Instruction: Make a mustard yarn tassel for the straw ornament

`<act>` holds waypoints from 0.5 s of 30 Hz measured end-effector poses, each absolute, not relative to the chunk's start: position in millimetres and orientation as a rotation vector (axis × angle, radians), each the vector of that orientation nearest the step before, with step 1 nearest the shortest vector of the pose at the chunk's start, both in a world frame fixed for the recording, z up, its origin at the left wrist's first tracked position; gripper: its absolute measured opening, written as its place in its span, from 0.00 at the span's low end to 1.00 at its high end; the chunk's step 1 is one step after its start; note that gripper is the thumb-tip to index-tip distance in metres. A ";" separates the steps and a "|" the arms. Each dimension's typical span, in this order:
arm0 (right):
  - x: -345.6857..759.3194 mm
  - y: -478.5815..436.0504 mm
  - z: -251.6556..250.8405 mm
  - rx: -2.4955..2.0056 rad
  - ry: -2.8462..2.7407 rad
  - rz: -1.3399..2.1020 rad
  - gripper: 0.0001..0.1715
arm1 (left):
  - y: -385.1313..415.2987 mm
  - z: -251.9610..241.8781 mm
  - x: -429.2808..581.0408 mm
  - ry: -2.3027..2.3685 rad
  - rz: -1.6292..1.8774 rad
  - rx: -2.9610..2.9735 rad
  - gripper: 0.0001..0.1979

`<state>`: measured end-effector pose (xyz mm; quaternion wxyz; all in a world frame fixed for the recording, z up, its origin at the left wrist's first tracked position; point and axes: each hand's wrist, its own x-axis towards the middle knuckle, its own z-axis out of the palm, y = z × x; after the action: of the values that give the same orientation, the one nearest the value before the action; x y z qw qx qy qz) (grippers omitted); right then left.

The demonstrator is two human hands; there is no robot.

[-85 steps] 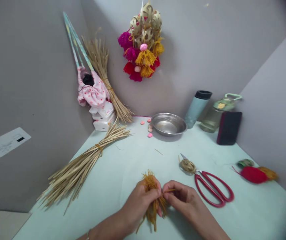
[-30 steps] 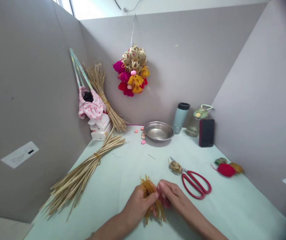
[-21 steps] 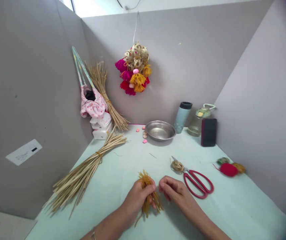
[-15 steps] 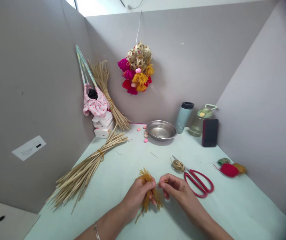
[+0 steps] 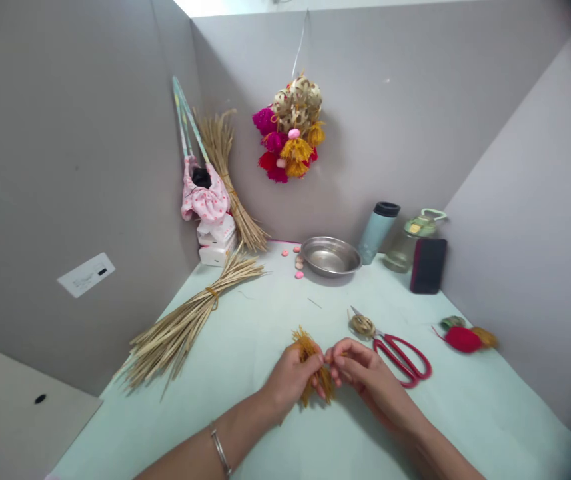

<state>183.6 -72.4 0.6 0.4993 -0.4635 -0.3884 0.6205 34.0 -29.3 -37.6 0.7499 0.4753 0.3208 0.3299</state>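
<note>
A bundle of mustard-yellow yarn [image 5: 304, 341], frayed at both ends, is pinched at its middle by my left hand [image 5: 299, 373]. Thumb and fingers wrap round it, hiding its centre. Close beside it, my right hand [image 5: 360, 367] pinches with thumb and forefinger; a bit of the same yellow strand seems to show there, though it is very small. The fingertips of both hands almost meet. Just beyond my right hand lie red-handled scissors [image 5: 401, 360], with a small woven straw ball [image 5: 362, 325] resting by their blades.
Straw bundles [image 5: 185, 320] lie and lean at left. A metal bowl [image 5: 331, 257], pink beads [image 5: 299, 275], a tumbler [image 5: 379, 230], a green bottle [image 5: 408, 240] and a phone [image 5: 428, 267] stand at the back. Yarn balls [image 5: 462, 339] sit right. A tassel cluster [image 5: 292, 130] hangs on the wall.
The whole view has shifted, so most things sit farther right in it. My right hand's fingertips have come closer to my left hand, which still grips the yarn bundle.
</note>
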 end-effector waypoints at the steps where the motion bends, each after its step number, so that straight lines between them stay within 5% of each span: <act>1: 183.5 -72.5 0.9 -1.107 -0.917 1.509 0.12 | -28.6 -38.8 34.3 0.709 0.728 1.050 0.16; 12: 198.3 -84.1 -2.2 -0.812 -1.146 1.837 0.21 | -21.7 -48.3 31.3 0.779 0.664 1.096 0.17; 15: 209.6 -106.8 1.9 -1.055 -1.442 1.835 0.21 | -20.4 -46.0 30.3 0.785 0.639 1.066 0.14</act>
<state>209.6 -106.8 1.9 0.2862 -0.3949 -0.5394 0.6864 30.3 -20.4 -46.0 0.7419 0.4862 0.3582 0.2913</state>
